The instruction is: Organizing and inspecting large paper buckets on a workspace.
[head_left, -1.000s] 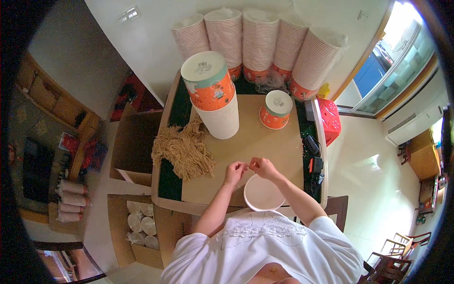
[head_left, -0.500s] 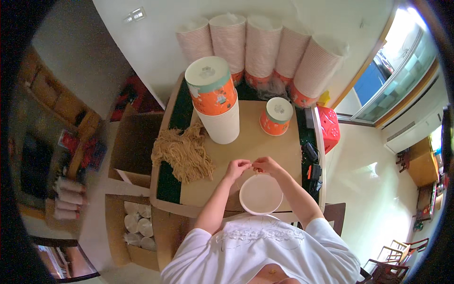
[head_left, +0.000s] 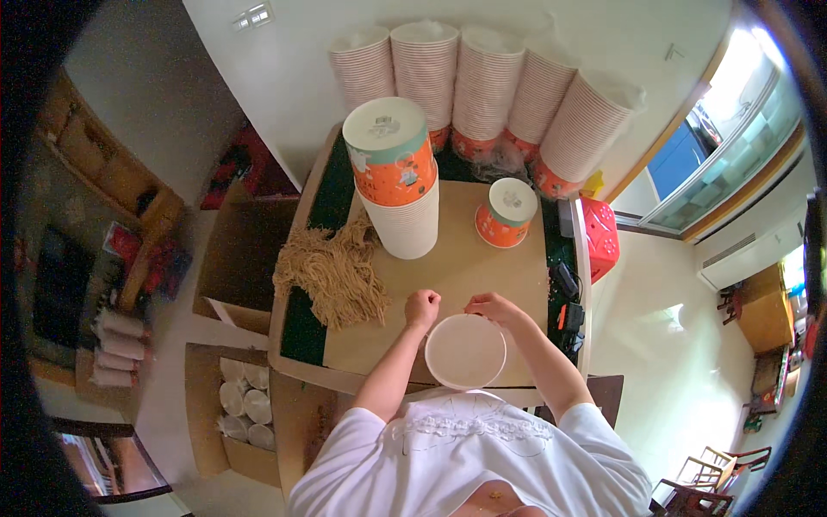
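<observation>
Close to my body at the table's near edge stands a white paper bucket (head_left: pixel 465 353) with its round mouth facing up. My left hand (head_left: pixel 422 308) is closed in a fist just beyond the bucket's left rim; what it may hold is hidden. At the far right rim, my right hand (head_left: pixel 494 310) pinches something too small to make out. Left of my hands lies a loose heap of brown twine strands (head_left: pixel 334 276). Farther off, an upside-down orange bucket (head_left: pixel 396 177) tops a stack of white buckets (head_left: pixel 403 228). A single orange bucket (head_left: pixel 502 226) sits upside down to the right.
Several tall wrapped bucket stacks (head_left: pixel 491 86) line the wall behind the cardboard-covered table (head_left: pixel 457 276). Black devices and cables (head_left: pixel 567 297) lie along the right edge, beside a red stool (head_left: pixel 600 233). On the left floor, an open carton (head_left: pixel 245 405) holds wrapped white items.
My hands were together beyond the bucket and are now apart, the left fist lower left and the right by the rim. The view has shifted slightly.
</observation>
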Motion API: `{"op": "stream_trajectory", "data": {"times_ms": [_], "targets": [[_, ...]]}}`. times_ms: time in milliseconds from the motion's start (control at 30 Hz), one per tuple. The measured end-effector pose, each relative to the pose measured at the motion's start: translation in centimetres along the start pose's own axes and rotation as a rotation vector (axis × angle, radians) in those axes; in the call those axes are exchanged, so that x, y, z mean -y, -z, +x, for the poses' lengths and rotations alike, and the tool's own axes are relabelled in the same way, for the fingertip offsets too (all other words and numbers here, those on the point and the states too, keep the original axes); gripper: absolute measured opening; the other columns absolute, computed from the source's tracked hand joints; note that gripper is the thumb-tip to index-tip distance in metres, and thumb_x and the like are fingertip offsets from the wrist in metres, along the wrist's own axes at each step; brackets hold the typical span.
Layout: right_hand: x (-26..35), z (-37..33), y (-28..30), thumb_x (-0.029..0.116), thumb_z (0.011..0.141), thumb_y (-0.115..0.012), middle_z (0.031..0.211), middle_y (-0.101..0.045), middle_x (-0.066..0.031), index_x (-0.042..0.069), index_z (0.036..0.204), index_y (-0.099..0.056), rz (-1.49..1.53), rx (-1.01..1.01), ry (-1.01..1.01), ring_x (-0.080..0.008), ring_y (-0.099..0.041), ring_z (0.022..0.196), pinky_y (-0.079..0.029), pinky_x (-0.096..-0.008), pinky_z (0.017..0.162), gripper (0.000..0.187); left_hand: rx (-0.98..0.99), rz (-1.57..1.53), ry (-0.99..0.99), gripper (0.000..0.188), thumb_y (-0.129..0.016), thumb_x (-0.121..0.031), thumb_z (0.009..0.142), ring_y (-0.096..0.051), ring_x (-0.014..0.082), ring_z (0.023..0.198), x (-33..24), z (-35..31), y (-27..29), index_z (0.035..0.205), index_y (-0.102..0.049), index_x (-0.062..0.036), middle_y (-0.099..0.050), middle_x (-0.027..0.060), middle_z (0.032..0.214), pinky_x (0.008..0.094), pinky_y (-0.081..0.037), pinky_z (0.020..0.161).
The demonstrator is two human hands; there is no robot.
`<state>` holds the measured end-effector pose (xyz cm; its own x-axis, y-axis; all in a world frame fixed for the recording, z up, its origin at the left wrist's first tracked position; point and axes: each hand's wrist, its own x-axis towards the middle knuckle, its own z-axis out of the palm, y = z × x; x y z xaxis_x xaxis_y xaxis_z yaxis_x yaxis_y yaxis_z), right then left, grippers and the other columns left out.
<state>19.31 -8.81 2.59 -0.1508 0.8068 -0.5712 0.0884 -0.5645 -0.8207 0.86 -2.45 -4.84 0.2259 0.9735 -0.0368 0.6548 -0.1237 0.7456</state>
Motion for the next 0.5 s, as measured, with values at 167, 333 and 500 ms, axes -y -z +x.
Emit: {"op": "stream_trajectory", "data": {"times_ms": [167,333,500], "targets": [[-0.7,-0.5,-0.4,0.015,0.079,-0.059,0.065,-0.055,0.0017,0.004,0.078,-0.062,-0.05,0.018,-0.084,-0.0048,-0.047,0.056,-0.036,-0.0193,0.049,0.011,0.138,-0.122,-0.392,0.018,-0.065,-0.011,0.066,-0.061,0.0232,0.074,-0.7,-0.3,-0.3,0.084,-0.066,-0.0116,-0.062,0.0099,0.082,0.0338,-0.049,0.069],[-1.2,-0.9,-1.1,0.019,0.084,-0.055,0.07,-0.058,-0.0003,0.002,0.083,-0.062,0.027,0.026,-0.043,-0.0069,-0.051,0.062,-0.04,-0.021,0.053,0.019,0.461,-0.367,-0.245,0.016,-0.068,-0.017,0.068,-0.062,0.0199,0.071,-0.3,-0.4,-1.6,0.083,-0.068,-0.0123,-0.065,0.007,0.077,0.029,-0.049,0.068],[-1.8,-1.1,-1.3,0.022,0.085,-0.053,0.077,-0.061,-0.0034,0.0,0.088,-0.063,0.138,-0.053,-0.053,-0.0103,-0.056,0.071,-0.045,-0.0234,0.061,0.023,0.348,-0.313,0.037,0.012,-0.067,-0.02,0.07,-0.063,0.0189,0.064,-0.8,-1.0,-1.7,0.078,-0.069,-0.0107,-0.065,0.0076,0.071,0.0292,-0.05,0.061]]}}
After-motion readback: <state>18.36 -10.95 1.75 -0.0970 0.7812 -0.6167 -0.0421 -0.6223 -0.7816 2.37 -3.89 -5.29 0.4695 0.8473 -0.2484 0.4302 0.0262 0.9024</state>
